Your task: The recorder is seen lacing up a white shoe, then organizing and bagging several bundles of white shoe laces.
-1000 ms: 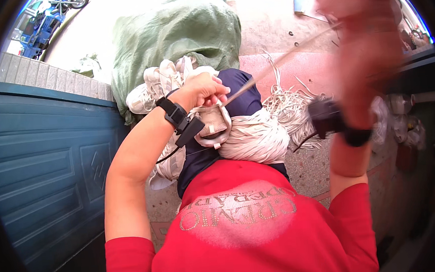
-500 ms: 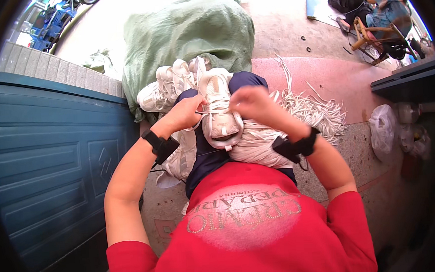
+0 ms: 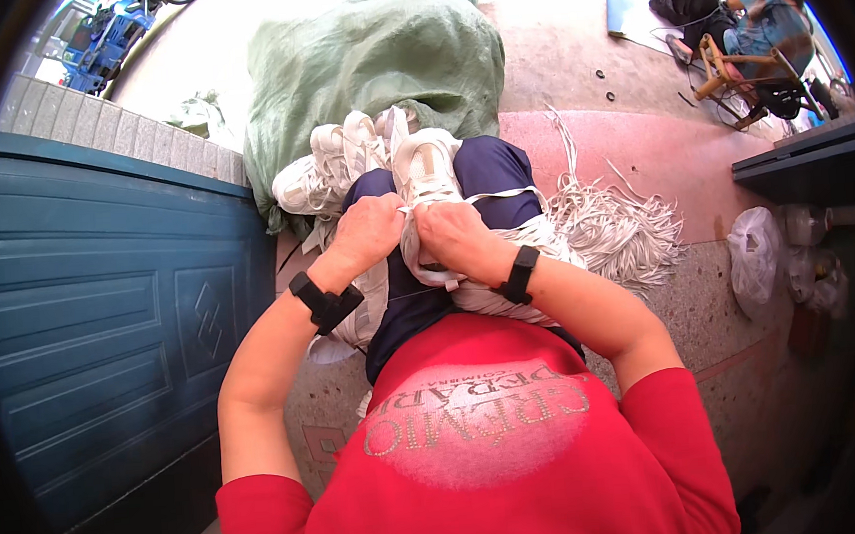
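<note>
A white and beige sneaker (image 3: pixel 428 161) rests between my knees, its heel end toward me. My left hand (image 3: pixel 365 236) is closed at the left edge of its lacing, pinching a white shoelace. My right hand (image 3: pixel 462 239) lies over the shoe's middle with fingers pinched on the lace, hiding the tongue and much of the opening. A loose length of shoelace (image 3: pixel 506 195) trails right across my thigh. Several similar sneakers (image 3: pixel 328 160) are piled beyond my left knee. By my right leg lies a big bundle of white laces (image 3: pixel 611 219), partly over my lap.
Behind the shoes stands a large green sack (image 3: pixel 371 60). A blue panelled door (image 3: pixel 116 296) runs along my left. To the right are a clear plastic bag (image 3: pixel 753 252) and a dark ledge (image 3: pixel 797 151). Far right, a person (image 3: pixel 770 31) sits by a wooden chair (image 3: pixel 729 67).
My right hand has come down and inward from the shoe's right side onto its lacing. My left hand has shifted slightly down. A lace now stretches out over the right thigh.
</note>
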Available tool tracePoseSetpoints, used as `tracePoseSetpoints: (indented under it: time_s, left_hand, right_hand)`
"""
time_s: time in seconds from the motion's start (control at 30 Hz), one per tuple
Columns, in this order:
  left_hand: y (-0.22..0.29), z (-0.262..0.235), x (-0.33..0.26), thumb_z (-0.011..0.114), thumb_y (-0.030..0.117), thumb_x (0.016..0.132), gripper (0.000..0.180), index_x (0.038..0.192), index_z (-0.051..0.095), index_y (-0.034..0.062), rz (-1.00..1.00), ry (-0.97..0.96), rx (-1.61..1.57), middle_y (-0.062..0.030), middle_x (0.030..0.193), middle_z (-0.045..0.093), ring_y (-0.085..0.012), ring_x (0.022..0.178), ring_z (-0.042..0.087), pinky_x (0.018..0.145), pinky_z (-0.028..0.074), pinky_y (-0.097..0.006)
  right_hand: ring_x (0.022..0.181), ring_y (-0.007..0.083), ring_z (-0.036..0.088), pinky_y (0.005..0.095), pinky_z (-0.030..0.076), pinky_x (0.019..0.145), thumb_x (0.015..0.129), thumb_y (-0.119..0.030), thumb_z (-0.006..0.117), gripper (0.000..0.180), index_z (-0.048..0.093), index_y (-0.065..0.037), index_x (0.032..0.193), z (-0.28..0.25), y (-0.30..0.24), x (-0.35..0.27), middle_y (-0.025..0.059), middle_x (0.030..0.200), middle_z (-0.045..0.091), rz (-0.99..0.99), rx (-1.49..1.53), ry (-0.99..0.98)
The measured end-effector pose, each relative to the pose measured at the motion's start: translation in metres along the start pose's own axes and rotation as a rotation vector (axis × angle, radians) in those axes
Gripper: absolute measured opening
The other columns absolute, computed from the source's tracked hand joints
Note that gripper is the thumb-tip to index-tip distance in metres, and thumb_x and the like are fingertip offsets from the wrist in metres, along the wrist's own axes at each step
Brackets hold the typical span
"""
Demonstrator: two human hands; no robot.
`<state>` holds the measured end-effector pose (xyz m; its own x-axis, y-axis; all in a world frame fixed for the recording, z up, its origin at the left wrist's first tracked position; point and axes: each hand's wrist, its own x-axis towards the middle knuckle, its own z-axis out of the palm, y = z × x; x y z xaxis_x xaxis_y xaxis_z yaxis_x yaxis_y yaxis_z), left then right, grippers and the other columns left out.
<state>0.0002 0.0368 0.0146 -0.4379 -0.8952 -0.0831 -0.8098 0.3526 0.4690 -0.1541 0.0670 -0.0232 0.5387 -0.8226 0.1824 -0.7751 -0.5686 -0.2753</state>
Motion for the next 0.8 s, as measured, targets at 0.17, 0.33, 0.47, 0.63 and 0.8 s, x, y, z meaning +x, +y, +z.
tracePoseSetpoints:
  time_s: [0.17, 0.33, 0.47, 0.63, 0.8]
  left_hand:
    - [0.001, 0.002, -0.003, 0.045, 0.015, 0.078, 0.015, 0.079, 0.053, 0.0026, -0.180, 0.098, -0.018, -0.0244, 0.069, 0.057, -0.0397, 0.070, 0.056, 0.064, 0.046, -0.045]
    - [0.004, 0.003, 0.006, 0.048, 0.013, 0.077, 0.014, 0.081, 0.052, -0.0001, -0.127, -0.041, -0.115, -0.0177, 0.072, 0.058, -0.0315, 0.069, 0.058, 0.061, 0.044, -0.041]
    - [0.017, -0.015, 0.037, 0.057, 0.017, 0.073, 0.026, 0.094, 0.055, 0.0010, 0.082, -0.126, -0.107, -0.0154, 0.091, 0.059, -0.0263, 0.081, 0.057, 0.071, 0.044, -0.034]
    - [0.053, -0.037, 0.071, 0.066, 0.023, 0.070, 0.040, 0.103, 0.056, 0.0030, 0.184, -0.599, -0.327, -0.0095, 0.094, 0.060, -0.0196, 0.088, 0.055, 0.079, 0.042, -0.031]
    - [0.069, -0.043, 0.075, 0.065, 0.019, 0.075, 0.029, 0.097, 0.060, 0.0021, 0.266, -0.996, -0.671, -0.0090, 0.099, 0.060, -0.0166, 0.093, 0.053, 0.082, 0.040, -0.028]
  right_hand:
    - [0.054, 0.0140, 0.046, 0.0262, 0.038, 0.048, 0.080, -0.018, 0.048, 0.014, 0.055, -0.005, 0.080, -0.113, 0.036, 0.000, 0.0048, 0.061, 0.047, 0.224, 1.005, -0.248]
    - [0.045, 0.0061, 0.023, 0.0217, 0.018, 0.039, 0.087, -0.011, 0.039, 0.024, 0.034, -0.011, 0.064, -0.289, 0.081, -0.027, -0.0041, 0.056, 0.025, -0.213, 2.039, 0.330]
    - [0.043, 0.0066, 0.021, 0.0214, 0.018, 0.039, 0.078, -0.006, 0.046, 0.021, 0.035, -0.008, 0.061, -0.332, 0.083, -0.034, -0.0026, 0.053, 0.025, -0.314, 2.114, 0.283]
    - [0.045, 0.0064, 0.024, 0.0213, 0.019, 0.039, 0.077, -0.007, 0.048, 0.021, 0.036, -0.007, 0.060, -0.333, 0.076, -0.029, -0.0030, 0.053, 0.026, -0.270, 2.064, 0.341]
    - [0.056, 0.0104, 0.041, 0.0219, 0.034, 0.051, 0.082, -0.013, 0.044, 0.017, 0.046, -0.003, 0.068, -0.315, 0.052, -0.007, 0.0022, 0.060, 0.043, -0.205, 1.895, 0.532]
